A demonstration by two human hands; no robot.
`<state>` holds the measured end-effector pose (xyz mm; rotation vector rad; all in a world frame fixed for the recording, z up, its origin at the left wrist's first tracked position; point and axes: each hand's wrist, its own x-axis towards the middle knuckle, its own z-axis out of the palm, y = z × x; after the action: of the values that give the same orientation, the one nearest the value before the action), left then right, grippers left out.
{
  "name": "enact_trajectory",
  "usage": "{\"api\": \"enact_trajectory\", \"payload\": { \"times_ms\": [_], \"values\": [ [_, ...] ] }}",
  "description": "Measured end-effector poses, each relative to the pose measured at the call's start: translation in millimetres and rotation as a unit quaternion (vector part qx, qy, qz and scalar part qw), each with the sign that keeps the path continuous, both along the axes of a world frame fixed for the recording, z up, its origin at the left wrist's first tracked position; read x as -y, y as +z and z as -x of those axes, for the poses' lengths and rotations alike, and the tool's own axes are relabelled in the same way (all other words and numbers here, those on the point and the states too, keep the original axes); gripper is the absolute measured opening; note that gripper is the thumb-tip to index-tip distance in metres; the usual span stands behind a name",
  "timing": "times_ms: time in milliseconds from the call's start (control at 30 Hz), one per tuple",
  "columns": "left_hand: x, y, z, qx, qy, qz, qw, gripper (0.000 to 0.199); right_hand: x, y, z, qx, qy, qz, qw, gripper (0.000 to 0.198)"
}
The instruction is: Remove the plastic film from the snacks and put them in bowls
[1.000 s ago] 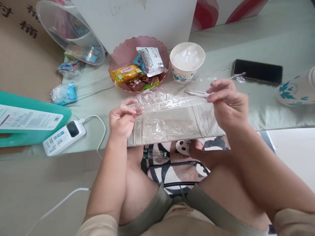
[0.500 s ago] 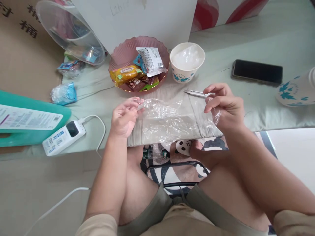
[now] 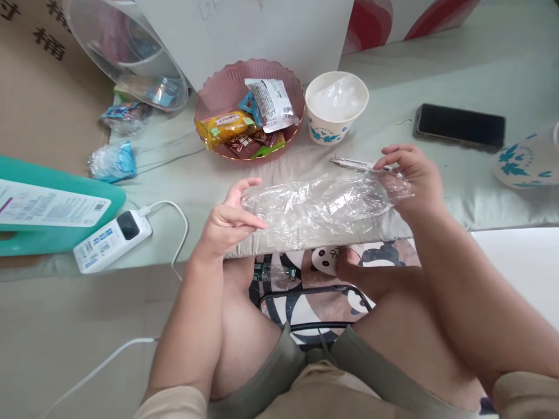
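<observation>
A crinkled clear plastic bag [image 3: 301,201] stretches between my two hands above the table's front edge. My left hand [image 3: 229,224] grips its left end, with thumb and index finger spread a little along the film. At the other end, the fingers of my right hand [image 3: 414,177] are curled on the plastic, part of it lying over them. A slim white, pen-like tool [image 3: 349,163] lies on the cloth just beyond the bag; its right end is hidden by my right fingers. Behind it stands a paper cup [image 3: 328,131] with clear plastic inside.
A pink bowl [image 3: 218,78] holds several wrapped snacks. A phone [image 3: 458,126] and another paper cup [image 3: 519,160] lie at the right. To the left are a white power bank [image 3: 111,241] with a cable, a green jug [image 3: 48,201] and a tipped clear tub [image 3: 174,75].
The plastic bag has been raised and drawn out fuller toward the right, now covering part of my right fingers. My left hand has turned, its thumb and index finger spreading.
</observation>
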<state>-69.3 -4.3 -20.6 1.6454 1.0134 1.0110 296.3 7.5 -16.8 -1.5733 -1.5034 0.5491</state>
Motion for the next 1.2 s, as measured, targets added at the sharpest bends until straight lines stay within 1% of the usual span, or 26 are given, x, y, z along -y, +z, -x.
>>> {"api": "enact_trajectory", "payload": {
  "times_ms": [67,167,200,267,333,367,400,433,467,500,533,567,600,633,667,700,733,767,800,833,900,1000,1067,1200],
  "values": [
    [2.0,-1.6,3.2,-0.039,-0.009,-0.014,0.999,0.021,4.0,1.8,-8.2,0.051,0.028,0.009,0.998,0.016],
    [3.8,-1.0,4.9,-0.087,-0.03,-0.015,0.996,0.006,7.9,-2.3,-19.7,0.128,0.07,0.003,0.989,0.017],
    [4.8,0.1,3.9,-0.104,-0.042,-0.016,0.994,0.006,8.3,-4.9,-22.8,0.152,0.074,0.0,0.986,0.019],
    [8.4,3.4,0.3,-0.147,-0.067,-0.024,0.987,0.015,7.9,-8.7,-27.1,0.193,0.077,0.005,0.978,0.025],
    [13.2,7.5,-2.9,-0.208,-0.093,-0.031,0.973,0.022,7.1,-7.4,-28.8,0.215,0.081,0.017,0.973,0.031],
    [15.4,9.9,-3.5,-0.239,-0.106,-0.033,0.965,0.024,6.8,-4.2,-28.5,0.213,0.072,0.017,0.974,0.034],
    [17.2,12.8,-3.1,-0.262,-0.118,-0.038,0.957,0.025,6.8,0.4,-27.1,0.199,0.047,0.007,0.979,0.036],
    [18.3,16.2,-2.0,-0.272,-0.123,-0.049,0.953,0.025,7.2,5.9,-24.5,0.177,0.01,-0.011,0.984,0.039],
    [18.8,20.3,-1.0,-0.262,-0.117,-0.072,0.955,0.025,8.0,11.8,-20.3,0.152,-0.035,-0.039,0.987,0.041],
    [18.8,25.0,-0.9,-0.23,-0.091,-0.109,0.963,0.025,9.2,17.2,-14.5,0.132,-0.069,-0.069,0.987,0.041],
    [18.5,30.0,-2.7,-0.186,-0.046,-0.155,0.969,0.025,10.9,21.8,-7.0,0.121,-0.081,-0.097,0.985,0.04],
    [18.3,35.0,-7.2,-0.132,0.019,-0.205,0.97,0.026,13.0,24.9,2.3,0.122,-0.066,-0.117,0.983,0.037],
    [18.5,39.4,-14.9,-0.09,0.091,-0.247,0.961,0.028,15.4,26.5,13.0,0.134,-0.024,-0.126,0.983,0.035],
    [19.3,42.6,-25.7,-0.085,0.155,-0.271,0.946,0.025,18.1,26.4,24.6,0.153,0.036,-0.124,0.98,0.036],
    [20.5,44.0,-38.8,-0.112,0.172,-0.272,0.94,0.026,21.0,24.9,36.6,0.176,0.1,-0.109,0.973,0.039],
    [22.0,43.2,-53.2,-0.147,0.154,-0.266,0.94,0.026,24.0,22.3,48.2,0.202,0.157,-0.085,0.963,0.045],
    [23.3,40.3,-67.3,-0.187,0.112,-0.248,0.944,0.028,27.0,18.8,58.4,0.23,0.199,-0.057,0.951,0.051],
    [24.1,35.3,-79.9,-0.224,0.067,-0.227,0.945,0.03,29.9,14.9,66.7,0.259,0.227,-0.025,0.938,0.057],
    [24.1,28.7,-89.7,-0.258,0.035,-0.208,0.943,0.034,32.5,10.8,72.4,0.286,0.24,0.005,0.927,0.061],
    [23.2,21.1,-96.0,-0.288,0.022,-0.188,0.939,0.038,34.8,6.7,75.6,0.31,0.245,0.034,0.918,0.064],
    [19.0,5.5,-97.7,-0.342,0.017,-0.149,0.928,0.045,38.1,-0.6,74.6,0.344,0.247,0.077,0.903,0.067],
    [10.6,-11.8,-82.9,-0.393,0.044,-0.111,0.912,0.05,40.4,-8.7,63.9,0.375,0.249,0.102,0.887,0.066],
    [5.9,-17.1,-72.0,-0.4,0.062,-0.106,0.908,0.051,41.1,-11.5,57.7,0.385,0.246,0.1,0.884,0.064],
    [0.3,-16.1,-61.1,-0.351,0.114,-0.118,0.922,0.057,41.8,-11.3,55.4,0.391,0.237,0.097,0.884,0.063]
  ]
}}
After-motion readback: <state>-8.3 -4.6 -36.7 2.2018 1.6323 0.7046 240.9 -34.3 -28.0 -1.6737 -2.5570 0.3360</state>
